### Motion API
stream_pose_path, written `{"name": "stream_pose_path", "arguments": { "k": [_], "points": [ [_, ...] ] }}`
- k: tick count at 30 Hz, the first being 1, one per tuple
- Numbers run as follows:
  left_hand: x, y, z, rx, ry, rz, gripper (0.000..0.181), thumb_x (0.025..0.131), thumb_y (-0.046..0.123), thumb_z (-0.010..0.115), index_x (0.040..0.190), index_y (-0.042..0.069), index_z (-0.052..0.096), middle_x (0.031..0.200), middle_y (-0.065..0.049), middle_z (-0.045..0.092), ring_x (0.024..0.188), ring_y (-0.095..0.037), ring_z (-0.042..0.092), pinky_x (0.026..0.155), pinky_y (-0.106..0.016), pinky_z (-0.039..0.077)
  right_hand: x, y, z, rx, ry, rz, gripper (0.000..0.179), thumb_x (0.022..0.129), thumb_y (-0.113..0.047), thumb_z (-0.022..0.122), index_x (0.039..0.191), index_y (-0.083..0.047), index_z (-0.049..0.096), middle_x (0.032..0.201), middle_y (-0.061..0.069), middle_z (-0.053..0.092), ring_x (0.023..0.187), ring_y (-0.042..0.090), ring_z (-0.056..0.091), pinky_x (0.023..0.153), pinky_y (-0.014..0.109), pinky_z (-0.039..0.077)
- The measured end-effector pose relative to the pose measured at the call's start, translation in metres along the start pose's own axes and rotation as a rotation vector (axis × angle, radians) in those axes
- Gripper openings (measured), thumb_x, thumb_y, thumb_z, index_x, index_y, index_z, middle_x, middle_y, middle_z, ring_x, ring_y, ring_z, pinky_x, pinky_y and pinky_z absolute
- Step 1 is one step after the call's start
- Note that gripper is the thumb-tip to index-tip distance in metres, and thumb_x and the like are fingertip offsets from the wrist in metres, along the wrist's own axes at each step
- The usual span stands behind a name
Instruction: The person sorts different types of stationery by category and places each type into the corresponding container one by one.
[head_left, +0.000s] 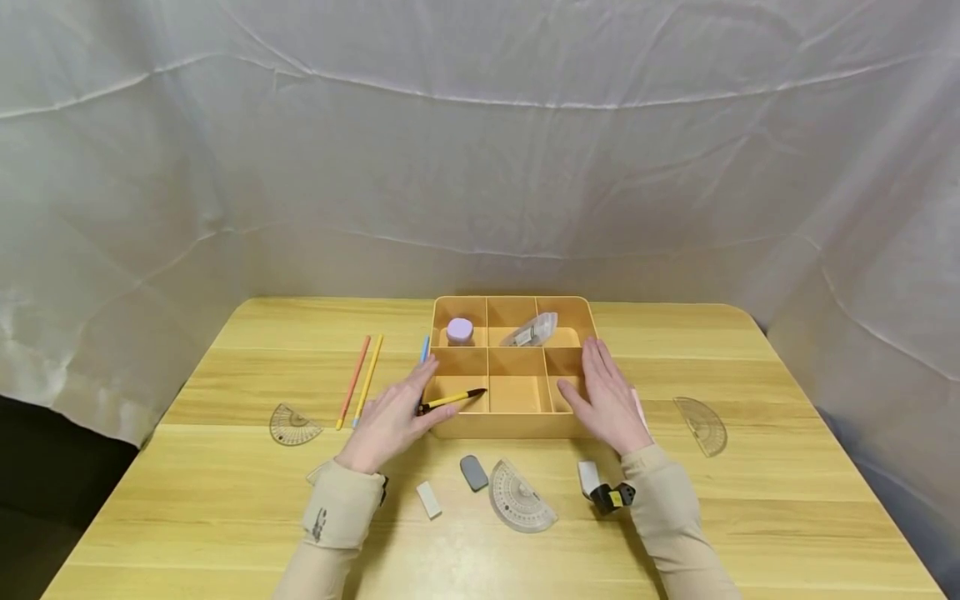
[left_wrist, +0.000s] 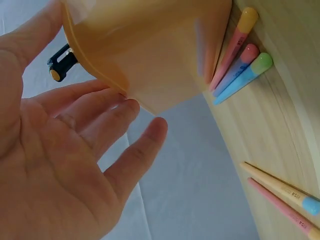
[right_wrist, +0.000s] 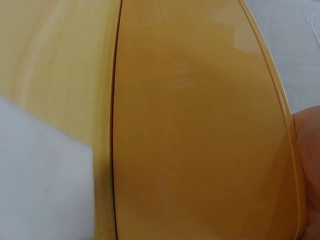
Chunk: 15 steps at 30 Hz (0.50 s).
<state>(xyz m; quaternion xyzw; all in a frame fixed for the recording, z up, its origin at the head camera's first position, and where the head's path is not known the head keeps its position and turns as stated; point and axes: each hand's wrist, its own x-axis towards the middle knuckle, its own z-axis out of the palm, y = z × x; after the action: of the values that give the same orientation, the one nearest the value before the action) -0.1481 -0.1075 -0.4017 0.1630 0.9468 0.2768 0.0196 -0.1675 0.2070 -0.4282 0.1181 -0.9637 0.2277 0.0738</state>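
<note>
An orange divided organizer box (head_left: 517, 427) stands on the table between both hands. My left hand (head_left: 390, 421) is at its left side with fingers extended. In the left wrist view the fingertips (left_wrist: 131, 107) touch the box's rim. A yellow and black pen (head_left: 456, 399) slants in the front left compartment, beside the left thumb; its clip end (left_wrist: 62, 62) juts past the rim. My right hand (head_left: 609, 400) rests against the right side, fingers straight, thumb over the front right compartment. A lilac-topped object (head_left: 460, 329) sits rear left; a clear plastic packet (head_left: 534, 330) leans across the rear divider.
Red (head_left: 354, 382) and yellow pens (head_left: 368, 379) lie left of the box, with several others by its wall. Protractors lie left (head_left: 292, 426), right (head_left: 702, 426) and in front (head_left: 520, 498). A white eraser (head_left: 429, 500) and grey eraser (head_left: 474, 472) lie in front.
</note>
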Motion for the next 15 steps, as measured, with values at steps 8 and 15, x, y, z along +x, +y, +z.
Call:
{"name": "stream_pose_path", "arguments": {
  "k": [8, 15],
  "points": [
    [0.000, 0.000, 0.000, -0.047, -0.031, -0.043, 0.088, 0.094, 0.054, 0.063, 0.160, 0.010, 0.025, 0.167, -0.009, 0.024, 0.148, -0.039, 0.035, 0.119, -0.064, 0.028, -0.001, 0.004, -0.004, 0.145, -0.026, 0.041, 0.080, 0.103, -0.035, 0.052, 0.156, 0.010, 0.013, 0.166, 0.027, 0.011, 0.156, 0.044, 0.009, 0.125, 0.060, 0.015],
    [0.001, 0.000, 0.000, -0.070, -0.054, -0.061, 0.088, 0.095, 0.052, 0.062, 0.161, 0.010, 0.021, 0.168, -0.009, 0.021, 0.150, -0.035, 0.031, 0.123, -0.063, 0.020, -0.003, 0.018, -0.029, 0.465, -0.122, 0.155, 0.078, 0.106, -0.039, 0.046, 0.161, -0.002, 0.004, 0.168, 0.023, -0.001, 0.155, 0.046, 0.003, 0.125, 0.063, 0.008]
  ]
}}
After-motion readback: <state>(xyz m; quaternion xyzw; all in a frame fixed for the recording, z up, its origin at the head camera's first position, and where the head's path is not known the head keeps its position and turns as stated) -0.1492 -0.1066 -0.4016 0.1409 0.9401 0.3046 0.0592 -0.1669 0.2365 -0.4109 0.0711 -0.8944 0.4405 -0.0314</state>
